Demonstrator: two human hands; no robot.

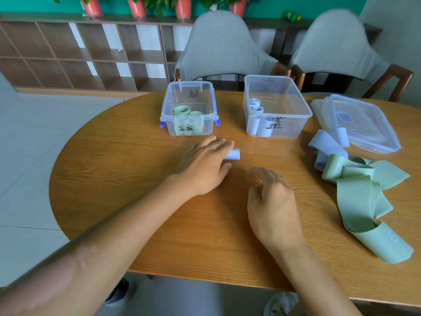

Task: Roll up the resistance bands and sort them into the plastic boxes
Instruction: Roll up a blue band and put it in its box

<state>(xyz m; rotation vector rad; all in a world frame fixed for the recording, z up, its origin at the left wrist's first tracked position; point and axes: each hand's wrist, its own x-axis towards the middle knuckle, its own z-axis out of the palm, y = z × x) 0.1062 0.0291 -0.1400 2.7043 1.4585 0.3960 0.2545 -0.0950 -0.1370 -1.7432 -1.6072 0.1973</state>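
Observation:
A small rolled blue band [234, 154] lies on the wooden table [127, 174] in front of the two boxes. My left hand [205, 165] rests on it with fairly straight fingers laid over the roll and the thumb beside it. My right hand [271, 201] hovers just to the right, fingers loosely curled and holding nothing. The left clear box [168, 103], with blue clips, holds rolled green bands [182, 110]. The larger clear box [296, 106] holds rolled blue bands [256, 108].
Loose unrolled bands lie at the right: blue ones [328, 144] and green ones [360, 195], reaching the table's right edge. Two stacked clear lids [360, 122] sit behind them. Two grey chairs [223, 46] stand at the far side.

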